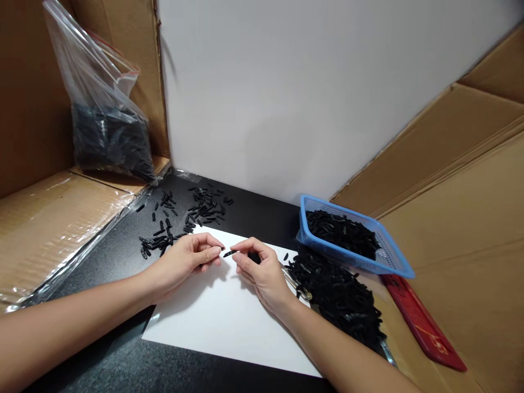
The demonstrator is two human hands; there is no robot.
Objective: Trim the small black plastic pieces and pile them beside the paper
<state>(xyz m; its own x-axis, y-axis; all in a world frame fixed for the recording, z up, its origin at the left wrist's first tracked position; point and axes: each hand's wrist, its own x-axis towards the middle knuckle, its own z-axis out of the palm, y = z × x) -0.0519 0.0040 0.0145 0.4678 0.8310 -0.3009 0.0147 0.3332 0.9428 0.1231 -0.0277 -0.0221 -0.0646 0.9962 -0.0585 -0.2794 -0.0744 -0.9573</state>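
Observation:
Over a white sheet of paper (229, 327), both my hands come close together, fingertips nearly meeting. My right hand (260, 273) pinches a small slim black piece (229, 253) by one end, its tip pointing left. My left hand (192, 262) is closed in a pinch, with a tiny dark bit (222, 249) showing at the fingertips. A silver metal tool (301, 289) shows behind my right hand; whether it is held or lying there I cannot tell. Several like black pieces (207, 204) lie loose beyond my left hand, and a large heap of them (344, 300) sits right of my right hand.
A blue perforated basket (395, 262) with more black pieces stands at the right, beside a red flat object (426, 322). At upper left, a clear zip bag (110, 136) of dark pieces rests on cardboard (61, 218). Cardboard walls flank the black table (106, 349).

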